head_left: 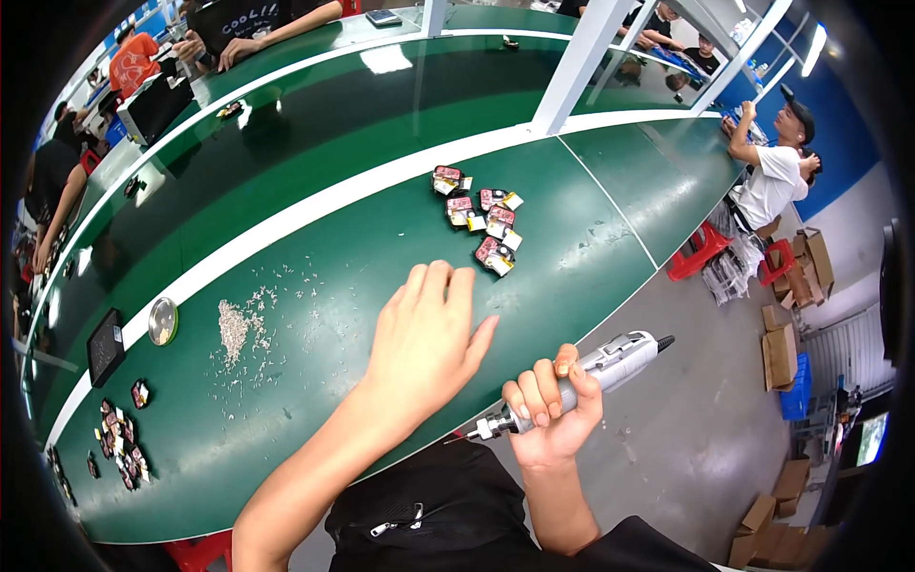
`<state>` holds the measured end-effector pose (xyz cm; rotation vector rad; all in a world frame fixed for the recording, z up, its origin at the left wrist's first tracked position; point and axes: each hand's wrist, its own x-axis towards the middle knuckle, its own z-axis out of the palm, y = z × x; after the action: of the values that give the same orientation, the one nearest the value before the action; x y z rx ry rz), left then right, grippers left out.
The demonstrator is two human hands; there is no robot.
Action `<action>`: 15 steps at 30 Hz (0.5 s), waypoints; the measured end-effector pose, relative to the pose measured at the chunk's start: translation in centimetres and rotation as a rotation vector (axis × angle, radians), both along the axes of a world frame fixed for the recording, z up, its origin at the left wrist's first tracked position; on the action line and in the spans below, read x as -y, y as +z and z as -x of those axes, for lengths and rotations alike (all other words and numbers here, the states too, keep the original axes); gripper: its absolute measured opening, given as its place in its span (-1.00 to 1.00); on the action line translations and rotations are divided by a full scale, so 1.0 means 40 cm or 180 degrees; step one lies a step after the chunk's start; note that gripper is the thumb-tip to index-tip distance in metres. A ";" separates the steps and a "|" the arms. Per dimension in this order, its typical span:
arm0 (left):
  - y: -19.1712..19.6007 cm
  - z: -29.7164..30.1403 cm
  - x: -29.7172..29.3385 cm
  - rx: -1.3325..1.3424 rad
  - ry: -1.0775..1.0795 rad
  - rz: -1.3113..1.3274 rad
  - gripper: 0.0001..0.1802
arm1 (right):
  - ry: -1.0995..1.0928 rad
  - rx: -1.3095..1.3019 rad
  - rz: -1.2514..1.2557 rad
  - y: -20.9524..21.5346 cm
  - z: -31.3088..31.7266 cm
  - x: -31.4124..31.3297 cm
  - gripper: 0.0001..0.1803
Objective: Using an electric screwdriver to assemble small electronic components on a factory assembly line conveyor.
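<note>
My right hand is wrapped round a grey electric screwdriver, held past the table's near edge. Its thin bit points left, and a black cord leaves the other end. Over the green table reaches my left hand, palm down, thumb apart and fingers forward; what lies under the palm is hidden. Just beyond those fingertips sits a small pink-and-black assembly with white and yellow parts. Several like it form a loose cluster behind. To the left, a pile of tiny screws spreads across the tabletop.
At the left are a round dish, a black tray and a heap of small dark assemblies. A white post rises from the table's far side. Other people sit around; red stools and cardboard boxes stand right.
</note>
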<state>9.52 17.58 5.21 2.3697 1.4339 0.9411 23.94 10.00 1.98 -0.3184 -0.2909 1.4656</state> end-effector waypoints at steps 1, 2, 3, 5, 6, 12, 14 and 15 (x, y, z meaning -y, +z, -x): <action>-0.007 -0.028 -0.024 -0.0213 0.0043 -0.0041 -0.61 | 0.0009 -0.0013 -0.0031 0.005 0.002 0.001 -0.87; -0.018 -0.059 -0.048 -0.0397 0.0043 -0.0073 -0.59 | -0.0008 0.0044 0.0008 0.011 -0.004 0.004 -0.86; -0.030 -0.084 -0.067 -0.0382 0.0010 -0.0094 -0.59 | -0.0024 0.0101 0.0049 0.016 -0.011 0.007 -0.85; -0.058 -0.121 -0.104 -0.0605 0.0216 -0.0083 -0.58 | -0.0052 0.0079 0.0058 0.007 -0.023 0.014 -0.86; -0.070 -0.130 -0.119 -0.0712 0.0260 -0.0063 -0.62 | -0.0017 0.0077 0.0092 0.004 -0.028 0.017 -0.86; -0.108 -0.121 -0.141 -0.0798 0.0132 -0.0318 -0.68 | 0.0106 -0.0064 0.0237 -0.019 -0.037 0.030 -0.86; -0.104 -0.098 -0.125 -0.0723 0.0030 -0.0347 -0.68 | 0.0189 -0.0095 0.0288 -0.026 -0.036 0.031 -0.86; -0.099 -0.078 -0.109 -0.0447 -0.0138 -0.0211 -0.68 | 0.0212 -0.0119 0.0327 -0.027 -0.032 0.031 -0.86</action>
<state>12.64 21.94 1.26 2.5503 1.4136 0.8389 25.23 8.76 0.90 -0.3666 -0.1981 1.5535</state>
